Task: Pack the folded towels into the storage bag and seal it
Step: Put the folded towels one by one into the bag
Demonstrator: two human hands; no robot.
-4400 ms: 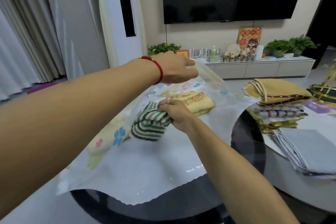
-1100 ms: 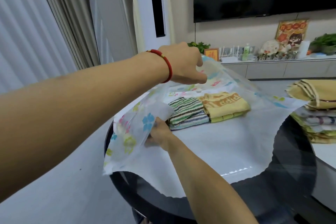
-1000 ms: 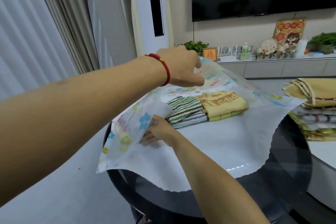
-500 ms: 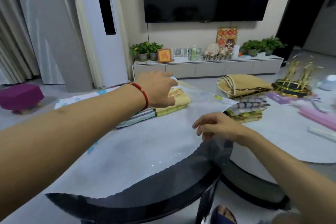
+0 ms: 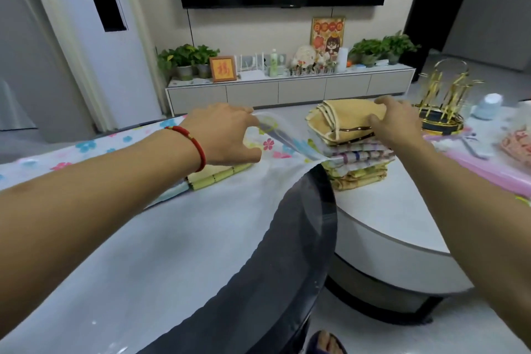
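Observation:
A large flower-printed storage bag (image 5: pixel 178 238) lies flat across the dark round table. My left hand (image 5: pixel 227 135), red cord at the wrist, pinches the bag's clear upper sheet and holds it lifted. A yellow folded towel (image 5: pixel 215 177) shows inside the bag just below that hand; the striped one is hidden by my arm. On the white table to the right stands a stack of folded towels (image 5: pixel 359 164). My right hand (image 5: pixel 393 121) grips the tan towel (image 5: pixel 342 123) on top of that stack.
A gold stand (image 5: pixel 442 106), a pink sheet (image 5: pixel 494 169) and small items lie on the white table at right. The dark table's rim (image 5: pixel 321 227) overlaps the white table (image 5: pixel 382 218). A TV console with plants stands behind. My foot (image 5: pixel 327 342) shows below.
My right hand has left the bag's left side, crossed to the right and closed on the top towel of the stack. The view has swung right. My left hand still holds the bag's opening.

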